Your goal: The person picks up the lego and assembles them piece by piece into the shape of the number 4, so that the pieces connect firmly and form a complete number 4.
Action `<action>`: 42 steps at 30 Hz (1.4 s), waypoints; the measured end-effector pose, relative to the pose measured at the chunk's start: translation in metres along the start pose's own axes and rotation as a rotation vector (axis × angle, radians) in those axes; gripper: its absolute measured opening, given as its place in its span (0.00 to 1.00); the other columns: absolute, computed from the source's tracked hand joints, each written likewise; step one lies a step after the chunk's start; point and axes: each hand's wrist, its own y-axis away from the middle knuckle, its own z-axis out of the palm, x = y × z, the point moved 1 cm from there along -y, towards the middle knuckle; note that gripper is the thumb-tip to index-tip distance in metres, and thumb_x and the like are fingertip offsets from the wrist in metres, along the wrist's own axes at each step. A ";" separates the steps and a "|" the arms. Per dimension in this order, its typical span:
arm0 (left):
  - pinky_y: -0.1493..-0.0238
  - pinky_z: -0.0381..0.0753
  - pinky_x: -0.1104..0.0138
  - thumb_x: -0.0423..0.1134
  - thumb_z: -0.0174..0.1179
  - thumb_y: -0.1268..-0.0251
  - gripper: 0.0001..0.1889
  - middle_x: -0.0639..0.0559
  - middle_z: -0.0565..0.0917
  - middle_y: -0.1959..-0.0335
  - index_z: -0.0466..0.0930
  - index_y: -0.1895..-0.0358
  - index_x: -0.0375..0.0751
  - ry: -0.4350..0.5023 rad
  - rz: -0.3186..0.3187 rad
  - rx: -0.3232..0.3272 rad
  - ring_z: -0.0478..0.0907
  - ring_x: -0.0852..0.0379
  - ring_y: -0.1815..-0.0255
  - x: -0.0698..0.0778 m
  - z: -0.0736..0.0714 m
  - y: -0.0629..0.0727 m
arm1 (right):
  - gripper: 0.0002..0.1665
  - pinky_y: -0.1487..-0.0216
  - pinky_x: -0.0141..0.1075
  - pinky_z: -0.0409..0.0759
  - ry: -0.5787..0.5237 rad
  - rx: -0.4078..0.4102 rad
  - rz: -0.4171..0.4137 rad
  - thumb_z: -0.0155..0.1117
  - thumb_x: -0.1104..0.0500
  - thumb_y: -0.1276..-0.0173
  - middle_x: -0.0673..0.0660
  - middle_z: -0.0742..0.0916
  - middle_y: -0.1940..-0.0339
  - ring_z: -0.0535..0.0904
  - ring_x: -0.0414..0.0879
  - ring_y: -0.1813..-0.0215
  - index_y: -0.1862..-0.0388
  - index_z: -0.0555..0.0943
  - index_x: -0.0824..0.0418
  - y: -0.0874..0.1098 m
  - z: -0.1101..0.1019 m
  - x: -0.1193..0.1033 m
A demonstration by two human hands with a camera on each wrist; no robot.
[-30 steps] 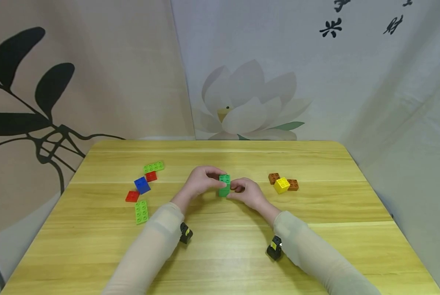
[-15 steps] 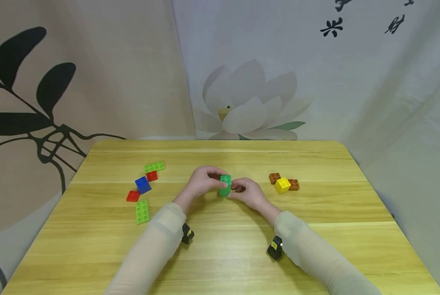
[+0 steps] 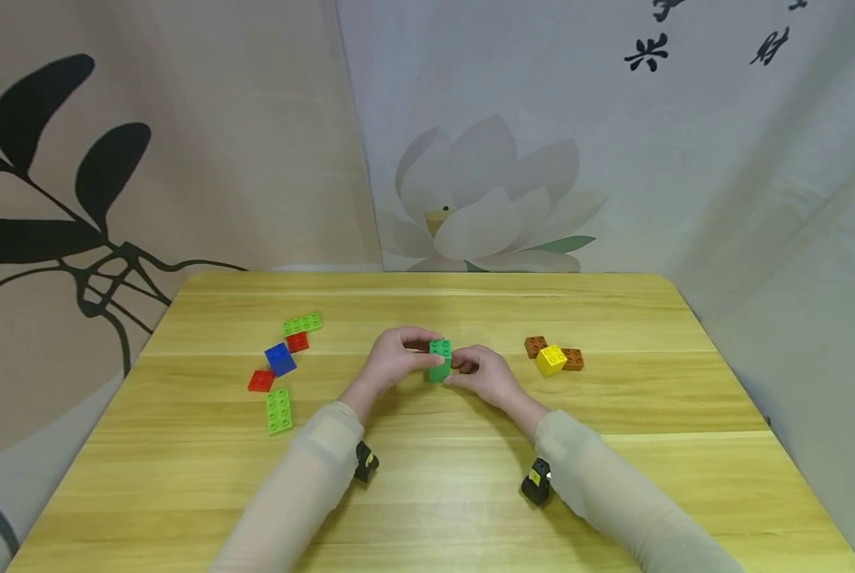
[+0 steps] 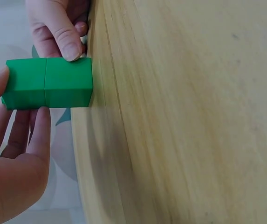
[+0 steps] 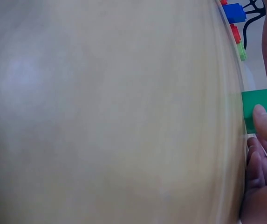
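Two green toy building bricks (image 3: 439, 368) stand stacked upright near the middle of the table, one on the other, with studs on top. My left hand (image 3: 395, 358) pinches the upper brick between thumb and fingers. From the other side my right hand (image 3: 489, 374) grips the lower brick, its thumb pressed to the near face. A narrow seam between the upper brick (image 4: 26, 80) and the lower brick (image 4: 69, 79) shows in the left wrist view. The right wrist view catches the lower brick (image 5: 252, 105) at its right edge.
On the left lie two lime-green plates (image 3: 279, 411), two red pieces (image 3: 261, 380) and a blue brick (image 3: 280, 360). To the right, a yellow brick (image 3: 551, 360) sits by two brown bricks (image 3: 535, 346). The wooden table (image 3: 449, 509) meets a cloth backdrop (image 3: 277, 159).
My left hand has dipped slightly at the upper brick. My right hand keeps its grip, and the loose bricks lie as before; the head view has shifted a little.
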 end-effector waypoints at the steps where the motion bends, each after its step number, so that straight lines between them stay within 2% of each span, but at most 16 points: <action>1: 0.52 0.81 0.61 0.30 0.74 0.47 0.16 0.49 0.86 0.55 0.87 0.53 0.39 0.001 0.001 0.004 0.81 0.51 0.52 0.000 0.000 0.000 | 0.17 0.52 0.40 0.78 -0.001 0.000 0.000 0.78 0.58 0.42 0.51 0.84 0.58 0.78 0.45 0.57 0.53 0.87 0.60 0.000 0.000 0.000; 10: 0.53 0.82 0.62 0.30 0.73 0.46 0.17 0.48 0.86 0.55 0.87 0.51 0.37 0.014 0.003 0.003 0.81 0.51 0.52 -0.001 0.001 0.001 | 0.17 0.52 0.40 0.78 0.008 -0.006 0.000 0.77 0.58 0.41 0.50 0.84 0.59 0.78 0.45 0.57 0.53 0.87 0.59 0.000 0.000 0.000; 15: 0.53 0.82 0.63 0.29 0.73 0.46 0.17 0.47 0.86 0.54 0.86 0.50 0.37 0.053 -0.004 -0.004 0.81 0.50 0.51 -0.001 0.000 0.003 | 0.17 0.52 0.40 0.78 0.011 -0.009 0.000 0.77 0.58 0.41 0.50 0.84 0.59 0.78 0.45 0.58 0.53 0.87 0.59 0.000 0.000 0.000; 20: 0.52 0.82 0.63 0.31 0.72 0.43 0.19 0.45 0.85 0.52 0.84 0.46 0.36 0.080 -0.006 -0.023 0.80 0.49 0.49 -0.002 0.000 0.004 | 0.17 0.52 0.40 0.78 0.003 -0.008 0.004 0.77 0.58 0.41 0.50 0.84 0.59 0.78 0.45 0.57 0.53 0.87 0.60 0.000 0.000 0.000; 26: 0.48 0.80 0.61 0.32 0.71 0.41 0.25 0.42 0.83 0.47 0.78 0.40 0.31 0.071 0.028 -0.034 0.79 0.45 0.46 -0.005 -0.003 0.006 | 0.18 0.52 0.40 0.78 0.005 -0.003 0.003 0.77 0.59 0.41 0.50 0.84 0.59 0.78 0.45 0.57 0.52 0.87 0.60 0.000 0.000 0.000; 32: 0.46 0.80 0.58 0.32 0.69 0.40 0.27 0.38 0.82 0.46 0.75 0.37 0.29 0.080 0.050 -0.020 0.80 0.44 0.46 -0.011 -0.011 0.014 | 0.18 0.52 0.40 0.78 0.006 0.004 0.010 0.78 0.59 0.42 0.50 0.84 0.60 0.78 0.45 0.58 0.52 0.87 0.61 0.000 0.001 0.000; 38: 0.48 0.81 0.60 0.31 0.69 0.39 0.26 0.35 0.82 0.47 0.75 0.38 0.29 0.080 0.076 0.003 0.81 0.43 0.47 -0.015 -0.027 0.024 | 0.20 0.53 0.40 0.79 -0.008 0.003 0.011 0.78 0.59 0.43 0.51 0.84 0.60 0.78 0.45 0.58 0.52 0.87 0.61 0.000 0.001 0.000; 42: 0.48 0.81 0.61 0.32 0.69 0.38 0.25 0.37 0.83 0.48 0.76 0.38 0.29 0.043 0.084 0.006 0.81 0.43 0.47 -0.017 -0.039 0.033 | 0.20 0.52 0.40 0.79 -0.008 0.006 0.014 0.78 0.59 0.42 0.51 0.84 0.59 0.78 0.45 0.58 0.51 0.86 0.62 0.000 0.001 0.000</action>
